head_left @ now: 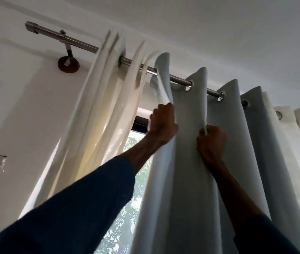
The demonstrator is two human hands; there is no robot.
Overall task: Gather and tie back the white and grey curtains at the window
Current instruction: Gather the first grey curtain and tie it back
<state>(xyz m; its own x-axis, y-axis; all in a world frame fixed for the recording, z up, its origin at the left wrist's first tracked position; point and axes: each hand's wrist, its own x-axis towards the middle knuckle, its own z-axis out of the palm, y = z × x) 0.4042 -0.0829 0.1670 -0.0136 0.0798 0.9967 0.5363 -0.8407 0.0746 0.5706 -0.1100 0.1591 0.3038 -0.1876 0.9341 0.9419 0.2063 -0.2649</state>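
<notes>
Grey curtain (187, 162) folds gripped by left hand (162, 121), right hand (211, 142).

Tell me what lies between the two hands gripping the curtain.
In the head view, one fold of the grey curtain spans between the left hand and the right hand; each grips an edge of it. Nothing else lies there.

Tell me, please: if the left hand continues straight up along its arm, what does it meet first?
Most likely the curtain rod. The left hand grips the grey curtain fold just below it, so only fabric lies between. Depth is unclear; it might pass in front.
</notes>
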